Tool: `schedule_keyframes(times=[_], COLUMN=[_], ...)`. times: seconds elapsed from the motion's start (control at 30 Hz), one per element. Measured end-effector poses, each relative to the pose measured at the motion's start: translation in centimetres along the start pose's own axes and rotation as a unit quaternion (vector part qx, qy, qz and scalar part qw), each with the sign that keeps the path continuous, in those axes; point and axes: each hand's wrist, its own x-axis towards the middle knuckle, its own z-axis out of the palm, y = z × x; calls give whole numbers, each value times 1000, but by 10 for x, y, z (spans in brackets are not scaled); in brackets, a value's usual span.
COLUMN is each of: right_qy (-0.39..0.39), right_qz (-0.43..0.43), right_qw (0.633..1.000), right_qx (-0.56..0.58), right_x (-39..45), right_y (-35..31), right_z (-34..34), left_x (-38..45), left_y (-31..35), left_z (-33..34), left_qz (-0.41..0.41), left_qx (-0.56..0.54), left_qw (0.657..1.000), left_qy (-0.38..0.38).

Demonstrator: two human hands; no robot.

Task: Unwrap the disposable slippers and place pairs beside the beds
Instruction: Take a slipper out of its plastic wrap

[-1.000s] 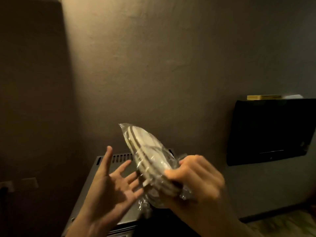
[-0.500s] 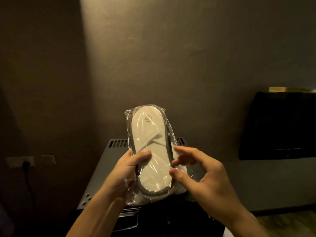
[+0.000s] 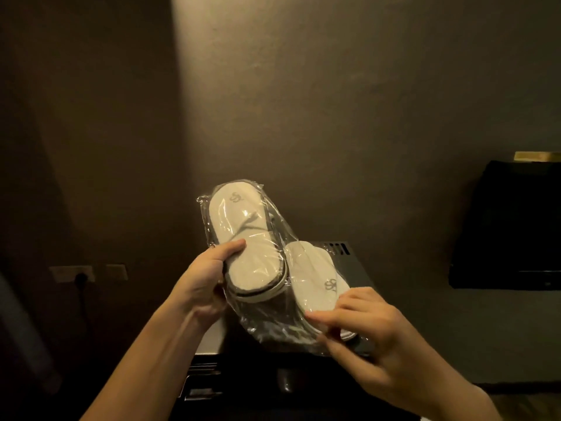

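Two white disposable slippers with dark trim sit inside one clear plastic wrapper (image 3: 274,317), held up in front of a dim wall. The upper slipper (image 3: 243,235) points up and left; my left hand (image 3: 203,284) grips it through the plastic at its lower left edge, thumb on top. The second slipper (image 3: 315,281) has slid down and right, logo showing. My right hand (image 3: 361,326) pinches its lower end through the wrapper. No bed is in view.
A grey appliance with vent slots (image 3: 349,268) stands below the hands against the wall. A dark wall-mounted screen (image 3: 513,226) is at the right with a yellow item (image 3: 537,155) on top. A wall socket with a plug (image 3: 80,276) is at the left.
The two slippers, stacked together half a second ago, have been slid apart inside the wrapper. My right hand moved down and right with the second slipper; my left hand keeps the first.
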Motion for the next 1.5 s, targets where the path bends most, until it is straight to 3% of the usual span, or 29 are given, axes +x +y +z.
schedule_keyframes(times=[0.1,0.2,0.27,0.37,0.5,0.6,0.77,0.87,0.97,1.07,1.3,1.5], right_qy=[129,231,213,111,106,110,191,239,210,179,186,212], right_qz=[8,55,190,363,370,367,363,363,385,382,378,394], right_qw=[991,971,947,857,772,730,769,752,746,777,772,757], right_qx=[-40,40,148,348,507,566,491,496,501,467,476,476], right_x=[5,9,21,36,41,41,35,37,45,51,26,19], right_y=[-11,-30,-35,-27,-26,-26,-31,-28,-25,-23,-18,-14], right_z=[13,33,36,35,43,52,73,80,75,71,63,62], left_x=[-1,-4,-5,-8,-7,-6,-5,-4,-7,-9,5,-13], left_y=[-1,-9,-14,-19,-19,-23,-33,-35,-40,-44,-32,-64], left_z=[0,3,5,7,6,6,12,14,16,19,13,32], left_qz=[31,63,80,101,106,105,104,110,85,79,137,25], left_qx=[-25,-61,-78,-77,-88,-105,-132,-162,-155,-140,-167,-165], left_qw=[999,996,994,992,990,988,986,979,984,986,974,986], left_qy=[6,11,11,-16,-34,-31,19,51,30,41,72,-27])
